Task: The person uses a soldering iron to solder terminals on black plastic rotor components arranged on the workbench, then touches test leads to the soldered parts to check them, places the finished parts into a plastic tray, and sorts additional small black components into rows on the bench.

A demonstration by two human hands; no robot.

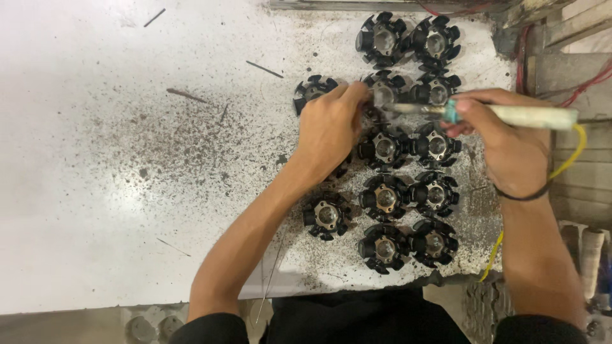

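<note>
Stator cores (385, 148), black and wound, sit in two rows on the speckled white bench (95, 159) under my hands, my left hand (329, 130) pinching at one near the top while my right hand (503, 143) grips a soldering iron (510, 115), its tip beside those fingertips.

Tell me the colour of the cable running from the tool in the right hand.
Yellow: the cable loops behind the right hand, seen clearly in the head view.

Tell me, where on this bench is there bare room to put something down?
The left half of the white speckled worktop is free, apart from thin metal slivers. The right side is crowded: black round toothed motor parts sit in close rows under both hands.
</note>
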